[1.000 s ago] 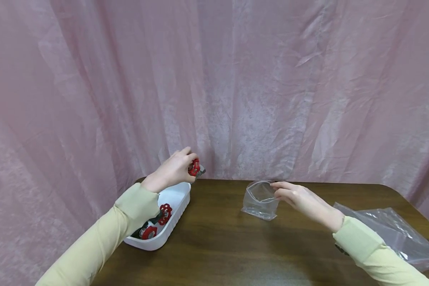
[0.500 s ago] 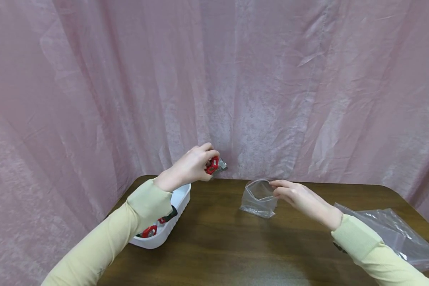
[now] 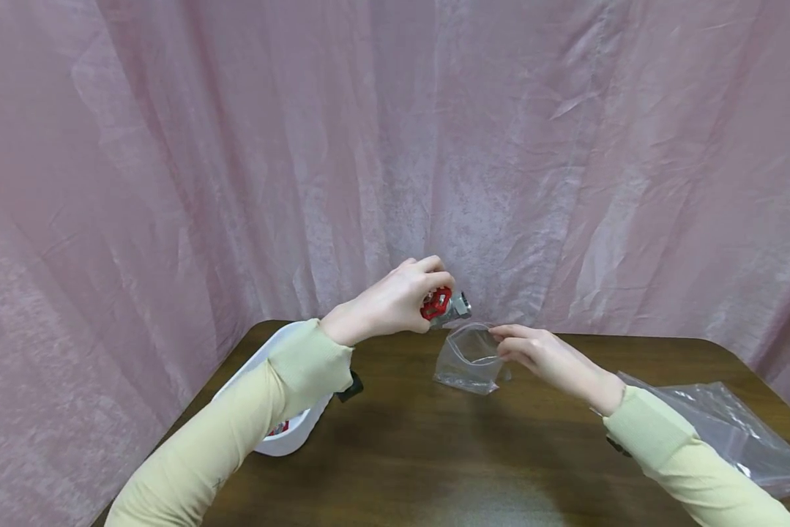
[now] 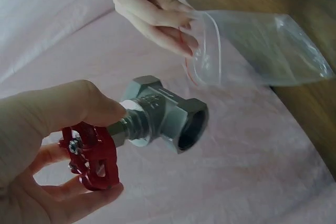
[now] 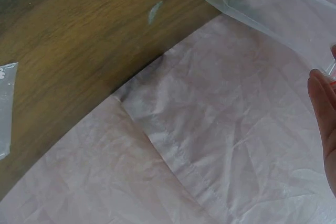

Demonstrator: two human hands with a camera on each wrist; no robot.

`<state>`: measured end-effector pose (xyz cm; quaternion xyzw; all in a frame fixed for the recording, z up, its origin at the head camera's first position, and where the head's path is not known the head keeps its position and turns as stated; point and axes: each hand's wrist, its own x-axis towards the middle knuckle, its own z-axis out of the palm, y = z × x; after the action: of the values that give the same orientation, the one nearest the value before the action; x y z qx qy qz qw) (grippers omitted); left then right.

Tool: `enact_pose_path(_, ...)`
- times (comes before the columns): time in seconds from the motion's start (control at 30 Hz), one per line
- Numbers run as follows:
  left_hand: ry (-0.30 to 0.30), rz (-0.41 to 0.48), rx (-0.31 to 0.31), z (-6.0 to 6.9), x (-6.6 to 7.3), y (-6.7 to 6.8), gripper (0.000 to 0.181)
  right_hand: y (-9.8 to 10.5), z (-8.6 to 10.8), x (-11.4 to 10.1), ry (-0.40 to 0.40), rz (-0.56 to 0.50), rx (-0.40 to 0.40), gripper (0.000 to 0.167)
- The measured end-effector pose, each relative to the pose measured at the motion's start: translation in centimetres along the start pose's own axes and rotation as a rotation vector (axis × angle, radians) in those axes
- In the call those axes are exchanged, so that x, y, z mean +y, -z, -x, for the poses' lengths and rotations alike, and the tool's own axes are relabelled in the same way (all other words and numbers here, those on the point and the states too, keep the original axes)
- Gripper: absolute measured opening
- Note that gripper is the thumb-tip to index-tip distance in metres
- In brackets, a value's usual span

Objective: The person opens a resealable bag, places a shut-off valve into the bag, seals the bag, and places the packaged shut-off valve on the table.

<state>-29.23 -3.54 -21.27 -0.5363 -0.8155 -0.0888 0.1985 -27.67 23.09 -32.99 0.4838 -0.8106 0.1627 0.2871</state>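
My left hand (image 3: 397, 300) grips a valve by its red handwheel (image 4: 94, 158), with fingers and thumb curled round it. The valve's grey metal body (image 4: 165, 111) sticks out past the fingertips, toward the bag. In the head view this hand is just left of and above the mouth of a clear zip bag (image 3: 467, 369). My right hand (image 3: 553, 362) pinches the bag's rim at its right side, and the mouth gapes. Nothing shows inside the bag. The right wrist view catches only the edge of the right hand (image 5: 324, 124) and part of the bag (image 5: 262, 9).
A white tray (image 3: 292, 443) stands at the left, partly covered by my left sleeve; a bit of red shows in it. More clear plastic bags (image 3: 731, 432) lie at the right on the brown wooden table (image 3: 434, 454). A pink curtain (image 3: 395, 146) hangs behind.
My left hand has carried the valve rightward from above the tray to beside the bag's mouth. The right hand and the bag have shifted slightly left.
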Motion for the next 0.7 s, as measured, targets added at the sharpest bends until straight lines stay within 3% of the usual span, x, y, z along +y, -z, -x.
enact_pose_path(0.33,-0.105,0.083,0.055,-1.5,0.8,-1.7,0.044,0.2,-0.2,0.2,0.012,-0.024,0.011,0.023)
enact_pose_path(0.53,-0.114,0.183,0.030,-1.5,0.8,-2.9,0.042,0.1,0.0,0.3,-0.001,-0.025,0.013,0.022)
enact_pose_path(0.7,-0.117,0.158,0.002,-1.4,0.8,-3.3,0.045,0.2,0.1,0.4,-0.011,-0.022,0.013,0.022)
